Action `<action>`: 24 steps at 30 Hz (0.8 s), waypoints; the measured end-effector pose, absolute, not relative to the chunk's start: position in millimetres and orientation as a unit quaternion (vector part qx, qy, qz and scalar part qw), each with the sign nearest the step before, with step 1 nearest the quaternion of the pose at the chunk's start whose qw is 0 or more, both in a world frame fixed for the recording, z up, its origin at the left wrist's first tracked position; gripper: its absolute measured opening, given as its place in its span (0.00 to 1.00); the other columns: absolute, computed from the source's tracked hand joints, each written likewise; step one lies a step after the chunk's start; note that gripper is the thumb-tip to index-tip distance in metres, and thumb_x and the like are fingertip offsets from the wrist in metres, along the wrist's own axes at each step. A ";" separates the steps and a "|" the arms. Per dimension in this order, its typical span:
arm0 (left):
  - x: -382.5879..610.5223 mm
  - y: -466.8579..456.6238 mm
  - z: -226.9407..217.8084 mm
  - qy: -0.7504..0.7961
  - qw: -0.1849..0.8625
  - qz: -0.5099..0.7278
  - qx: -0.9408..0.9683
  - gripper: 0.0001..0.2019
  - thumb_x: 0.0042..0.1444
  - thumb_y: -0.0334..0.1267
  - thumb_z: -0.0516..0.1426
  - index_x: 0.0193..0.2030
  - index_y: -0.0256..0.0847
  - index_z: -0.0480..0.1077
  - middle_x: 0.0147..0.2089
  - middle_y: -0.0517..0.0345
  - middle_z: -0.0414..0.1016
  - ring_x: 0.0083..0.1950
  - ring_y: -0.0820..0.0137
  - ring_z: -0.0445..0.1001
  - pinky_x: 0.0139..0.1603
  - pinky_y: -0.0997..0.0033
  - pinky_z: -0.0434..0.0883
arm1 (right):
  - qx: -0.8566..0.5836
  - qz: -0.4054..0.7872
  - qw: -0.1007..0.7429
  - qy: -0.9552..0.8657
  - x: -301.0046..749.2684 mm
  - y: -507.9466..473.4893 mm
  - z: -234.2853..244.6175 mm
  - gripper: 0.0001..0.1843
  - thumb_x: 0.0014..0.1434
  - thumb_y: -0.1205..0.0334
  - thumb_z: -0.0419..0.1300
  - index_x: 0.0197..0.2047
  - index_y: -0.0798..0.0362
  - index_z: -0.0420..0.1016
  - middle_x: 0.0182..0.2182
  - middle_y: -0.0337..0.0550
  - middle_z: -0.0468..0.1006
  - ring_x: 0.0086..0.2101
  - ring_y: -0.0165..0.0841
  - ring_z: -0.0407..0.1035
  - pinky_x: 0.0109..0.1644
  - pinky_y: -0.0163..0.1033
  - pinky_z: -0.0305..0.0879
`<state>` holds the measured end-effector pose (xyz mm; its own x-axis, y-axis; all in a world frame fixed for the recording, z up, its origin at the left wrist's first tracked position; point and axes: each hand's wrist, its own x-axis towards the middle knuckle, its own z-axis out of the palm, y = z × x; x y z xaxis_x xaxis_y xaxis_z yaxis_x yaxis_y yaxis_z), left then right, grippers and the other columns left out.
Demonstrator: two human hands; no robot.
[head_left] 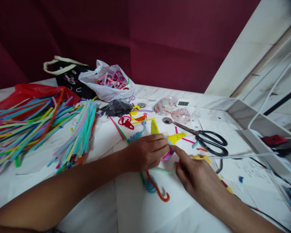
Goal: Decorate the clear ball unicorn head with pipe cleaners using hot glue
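My left hand (149, 151) is closed around a pipe-cleaner figure, its fingers pinched together and covering much of it. Two yellow wound points (177, 137) of the figure stick up past my fingers, and a pink and purple part (168, 155) shows below them. My right hand (196, 173) reaches in from the right, index finger stretched out and its tip touching the figure. The thumb and other fingers are bent, apart from the index finger. Just under my left hand lie an orange pipe cleaner (157, 187) with a hooked end and a blue coil (150, 185).
Black-handled scissors (199, 132) lie behind my right hand. Bundled pipe cleaners (79, 129) and a loose pile (26, 129) cover the left side. At the back stand a white bag (92, 81) of scraps and a black bag (74, 81). White paper (140, 210) lies in front.
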<state>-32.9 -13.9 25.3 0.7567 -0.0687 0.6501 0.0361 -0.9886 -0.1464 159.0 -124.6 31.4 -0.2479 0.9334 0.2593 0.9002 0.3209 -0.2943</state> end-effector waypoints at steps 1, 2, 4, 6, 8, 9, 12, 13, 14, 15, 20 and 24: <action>-33.1 -13.9 25.3 0.011 0.080 -0.347 -0.934 0.13 0.60 0.30 0.51 0.49 0.25 0.68 0.48 0.39 0.75 0.56 0.59 0.70 0.62 0.58 0.71 | -0.582 0.042 0.196 -0.788 158.8 -124.6 31.1 0.26 0.64 0.64 0.45 0.65 0.51 0.57 0.24 0.38 0.76 0.24 0.35 0.71 0.28 0.38 0.60; -33.4 -14.0 25.3 0.011 0.083 -0.346 -0.934 0.13 0.60 0.30 0.51 0.50 0.24 0.68 0.48 0.39 0.75 0.56 0.58 0.70 0.62 0.58 0.71 | -0.583 0.041 0.197 -0.787 158.7 -124.4 30.7 0.27 0.64 0.64 0.45 0.66 0.51 0.57 0.24 0.38 0.76 0.23 0.34 0.72 0.28 0.38 0.60; -33.8 -14.5 25.4 0.008 0.085 -0.343 -0.936 0.14 0.60 0.30 0.51 0.50 0.23 0.68 0.49 0.38 0.75 0.56 0.57 0.70 0.63 0.57 0.70 | -0.582 0.036 0.198 -0.788 159.0 -123.9 29.6 0.27 0.64 0.65 0.45 0.66 0.50 0.57 0.24 0.37 0.76 0.23 0.34 0.72 0.27 0.38 0.60; -34.1 -15.2 25.7 0.009 0.082 -0.339 -0.937 0.14 0.60 0.30 0.51 0.50 0.22 0.68 0.48 0.38 0.75 0.56 0.57 0.70 0.63 0.57 0.70 | -0.576 0.019 0.195 -0.794 159.6 -123.4 28.1 0.26 0.64 0.64 0.45 0.65 0.52 0.57 0.23 0.37 0.76 0.22 0.35 0.72 0.26 0.38 0.61; -34.2 -15.7 26.4 0.012 0.080 -0.337 -0.938 0.14 0.60 0.30 0.51 0.49 0.22 0.68 0.48 0.38 0.75 0.56 0.56 0.70 0.63 0.57 0.70 | -0.564 -0.009 0.194 -0.803 160.5 -123.1 26.6 0.26 0.64 0.64 0.45 0.65 0.55 0.57 0.22 0.37 0.76 0.21 0.35 0.72 0.25 0.38 0.61; -34.3 -15.9 26.8 0.012 0.080 -0.338 -0.938 0.14 0.61 0.30 0.51 0.49 0.23 0.68 0.48 0.38 0.75 0.57 0.56 0.70 0.63 0.57 0.71 | -0.557 -0.025 0.194 -0.807 161.0 -123.1 25.9 0.26 0.64 0.65 0.45 0.65 0.58 0.57 0.22 0.37 0.76 0.21 0.35 0.71 0.24 0.38 0.61; -34.2 -15.9 27.7 0.007 0.081 -0.341 -0.937 0.13 0.61 0.29 0.49 0.49 0.25 0.68 0.48 0.39 0.75 0.57 0.57 0.70 0.62 0.57 0.71 | -0.538 -0.065 0.195 -0.817 162.1 -123.8 24.1 0.26 0.64 0.66 0.45 0.64 0.63 0.58 0.20 0.37 0.75 0.19 0.34 0.70 0.22 0.37 0.60; -34.2 -15.9 27.8 0.007 0.080 -0.342 -0.936 0.12 0.61 0.29 0.49 0.48 0.26 0.68 0.48 0.39 0.75 0.57 0.57 0.70 0.62 0.56 0.71 | -0.534 -0.076 0.194 -0.819 162.1 -124.1 23.7 0.26 0.64 0.66 0.45 0.64 0.63 0.59 0.19 0.37 0.75 0.18 0.34 0.70 0.22 0.37 0.60; -34.2 -15.8 27.7 0.008 0.078 -0.341 -0.937 0.12 0.61 0.29 0.49 0.48 0.25 0.68 0.48 0.38 0.75 0.57 0.57 0.70 0.62 0.56 0.71 | -0.530 -0.086 0.192 -0.821 161.9 -124.2 23.3 0.26 0.64 0.66 0.45 0.64 0.64 0.59 0.19 0.36 0.74 0.18 0.33 0.69 0.22 0.37 0.59; -34.2 -15.8 27.6 0.008 0.076 -0.341 -0.937 0.12 0.61 0.29 0.50 0.48 0.25 0.68 0.47 0.38 0.75 0.58 0.57 0.70 0.62 0.56 0.71 | -0.527 -0.098 0.188 -0.823 161.5 -124.2 23.0 0.25 0.64 0.67 0.45 0.63 0.64 0.59 0.19 0.36 0.74 0.17 0.33 0.69 0.21 0.37 0.59; -34.2 -15.9 26.4 0.004 0.073 -0.337 -0.939 0.12 0.62 0.31 0.49 0.48 0.28 0.68 0.48 0.39 0.75 0.58 0.57 0.70 0.61 0.55 0.72 | -0.511 -0.165 0.160 -0.828 157.3 -122.6 23.3 0.24 0.64 0.69 0.43 0.61 0.67 0.62 0.17 0.36 0.72 0.15 0.32 0.66 0.20 0.38 0.55; -33.8 -15.7 25.5 0.004 0.066 -0.340 -0.938 0.12 0.61 0.30 0.50 0.48 0.26 0.68 0.49 0.38 0.75 0.58 0.57 0.70 0.63 0.56 0.71 | -0.505 -0.183 0.160 -0.828 155.9 -121.9 23.2 0.23 0.63 0.72 0.44 0.60 0.68 0.62 0.18 0.35 0.72 0.15 0.31 0.66 0.20 0.38 0.55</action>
